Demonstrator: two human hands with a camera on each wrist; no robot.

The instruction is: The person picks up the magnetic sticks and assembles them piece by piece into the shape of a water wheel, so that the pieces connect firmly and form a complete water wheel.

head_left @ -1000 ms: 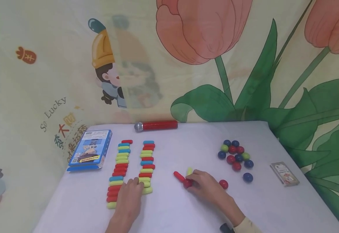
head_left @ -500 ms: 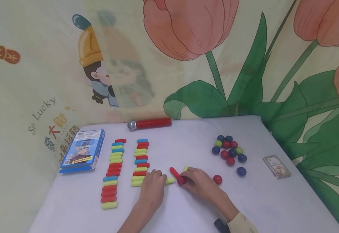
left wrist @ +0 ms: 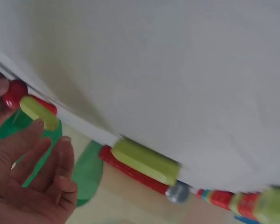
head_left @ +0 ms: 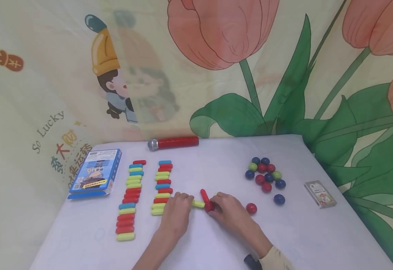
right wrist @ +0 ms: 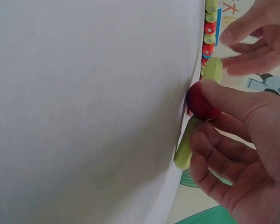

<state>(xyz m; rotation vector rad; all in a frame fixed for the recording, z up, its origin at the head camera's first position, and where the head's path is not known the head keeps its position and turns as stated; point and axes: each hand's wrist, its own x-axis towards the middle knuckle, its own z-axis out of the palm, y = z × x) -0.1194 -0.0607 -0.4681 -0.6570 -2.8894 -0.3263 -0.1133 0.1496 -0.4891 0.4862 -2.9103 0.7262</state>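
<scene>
A white-covered table (head_left: 223, 167) fills the lower frame, before a pale backdrop (head_left: 162, 33) printed with big pink tulips. Lower centre, the right hand (head_left: 235, 213) pinches a red ball (head_left: 209, 206) joined by red and green sticks; the left hand (head_left: 176, 212), fingers loosely parted, is at the green stick's end (head_left: 198, 204). Stick columns (head_left: 133, 190) and a blue box (head_left: 96, 172) lie left; coloured balls (head_left: 260, 180) right.

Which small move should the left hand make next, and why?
Perhaps the left hand should gently push the green stick beside it toward the red ball: stick and ball appear to meet, the right hand holds that ball, and I cannot see whether the stick is seated.
</scene>
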